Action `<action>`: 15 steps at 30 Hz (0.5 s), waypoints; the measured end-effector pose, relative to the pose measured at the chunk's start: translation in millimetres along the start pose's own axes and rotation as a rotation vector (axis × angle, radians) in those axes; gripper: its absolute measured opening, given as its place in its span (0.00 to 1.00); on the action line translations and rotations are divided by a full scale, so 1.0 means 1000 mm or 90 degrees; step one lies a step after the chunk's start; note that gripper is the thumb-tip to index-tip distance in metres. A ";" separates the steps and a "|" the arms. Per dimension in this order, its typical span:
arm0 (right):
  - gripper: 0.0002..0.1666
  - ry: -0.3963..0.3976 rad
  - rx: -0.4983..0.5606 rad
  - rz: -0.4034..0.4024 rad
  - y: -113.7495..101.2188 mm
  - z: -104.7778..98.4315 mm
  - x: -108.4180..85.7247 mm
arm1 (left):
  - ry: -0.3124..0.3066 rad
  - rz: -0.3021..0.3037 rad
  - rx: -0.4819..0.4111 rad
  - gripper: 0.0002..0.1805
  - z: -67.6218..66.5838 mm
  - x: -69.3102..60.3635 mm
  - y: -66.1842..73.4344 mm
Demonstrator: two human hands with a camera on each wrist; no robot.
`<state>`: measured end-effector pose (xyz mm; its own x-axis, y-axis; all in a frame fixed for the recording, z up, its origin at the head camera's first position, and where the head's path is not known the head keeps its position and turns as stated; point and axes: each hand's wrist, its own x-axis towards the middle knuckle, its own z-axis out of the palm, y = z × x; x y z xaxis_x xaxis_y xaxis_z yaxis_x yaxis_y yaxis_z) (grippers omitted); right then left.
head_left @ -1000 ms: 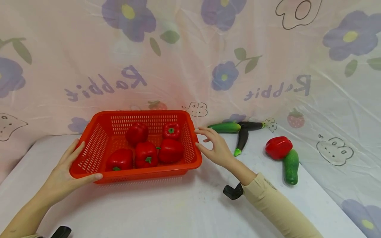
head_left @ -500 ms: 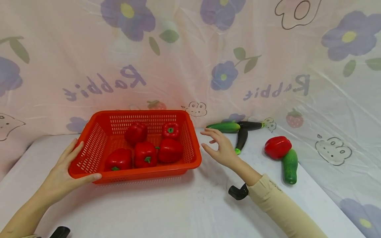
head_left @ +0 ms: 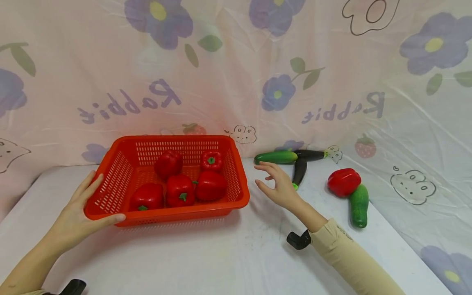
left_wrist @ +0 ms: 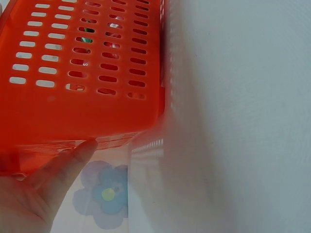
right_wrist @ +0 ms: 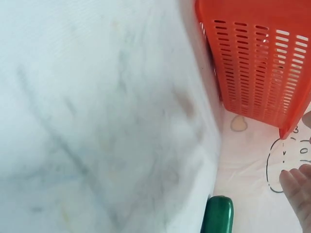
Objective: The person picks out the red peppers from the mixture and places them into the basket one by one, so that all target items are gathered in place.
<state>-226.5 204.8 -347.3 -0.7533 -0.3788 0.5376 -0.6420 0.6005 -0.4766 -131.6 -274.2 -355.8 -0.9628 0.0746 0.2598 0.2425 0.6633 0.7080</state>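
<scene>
A red plastic basket (head_left: 173,215) with slotted walls stands on the white table, and several red bell peppers (head_left: 180,190) lie in it. My left hand (head_left: 75,215) touches the basket's near left corner, thumb along the front rim and extended fingers at the left side. The left wrist view shows that hand (left_wrist: 41,196) against the slotted wall (left_wrist: 92,107). To the right of the basket, my right hand (head_left: 279,189) hovers with nothing in it, fingers loosely bent and apart from the rim. Its fingers (right_wrist: 297,187) appear at the edge of the right wrist view.
Behind the right hand lie a cucumber (head_left: 276,157) and two eggplants, one (head_left: 310,155) lying sideways and one (head_left: 300,172) pointing toward me. Farther right, another red bell pepper (head_left: 344,182) touches a second cucumber (head_left: 359,207). A patterned curtain (head_left: 221,82) hangs behind the table.
My right hand has moved off the basket's right rim, to the right and slightly toward me. The left hand stays at its corner, and the basket has hardly moved.
</scene>
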 end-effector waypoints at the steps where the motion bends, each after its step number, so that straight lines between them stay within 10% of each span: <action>1: 0.25 0.000 -0.002 0.003 0.001 -0.001 -0.001 | -0.001 -0.001 0.000 0.61 0.000 0.000 0.000; 15: 0.24 0.019 -0.027 0.040 0.015 -0.011 -0.013 | -0.005 -0.008 0.006 0.61 0.000 0.001 -0.001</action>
<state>-225.0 226.5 -353.5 -0.7872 -0.3181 0.5283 -0.5861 0.6523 -0.4806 -132.7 -275.0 -356.1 -0.9667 0.0714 0.2457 0.2288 0.6708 0.7055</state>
